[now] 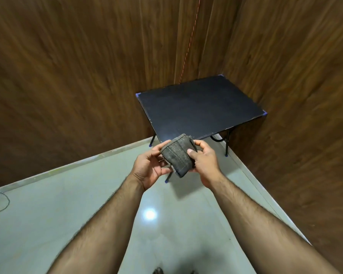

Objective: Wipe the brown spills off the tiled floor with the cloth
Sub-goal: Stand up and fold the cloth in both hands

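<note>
Folded dark grey cloth (177, 155) at frame centre, held in air between both hands. Left hand (151, 165) grips left edge, fingers curled beneath; right hand (203, 162) pinches right edge, thumb on top. Pale glossy tiled floor (57, 204) below; black rectangular worktop (202, 107) behind, upper right.

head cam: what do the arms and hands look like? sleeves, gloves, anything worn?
Both forearms are bare as far as the frame shows, with visible hair. No sleeves or gloves. Left hand and right hand show no rings; no watch or band on either wrist.
</note>
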